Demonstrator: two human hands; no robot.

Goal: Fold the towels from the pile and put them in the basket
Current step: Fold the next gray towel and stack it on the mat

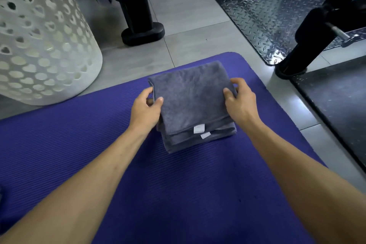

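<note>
A folded grey towel (193, 103) lies on the purple mat (79, 144), its white labels showing at the near edge. My left hand (147, 111) grips the towel's left edge, thumb on top and fingers underneath. On the opposite side my right hand (238, 101) grips the right edge the same way. The white perforated basket (39, 45) stands on the floor at the far left, beyond the mat; its opening is out of view.
A black machine foot (142, 33) stands on the grey tiles behind the towel. To the right lie a black checker-plate mat (267, 10) and another black equipment post (297, 59). A dark bit of cloth (1, 194) shows at the left edge.
</note>
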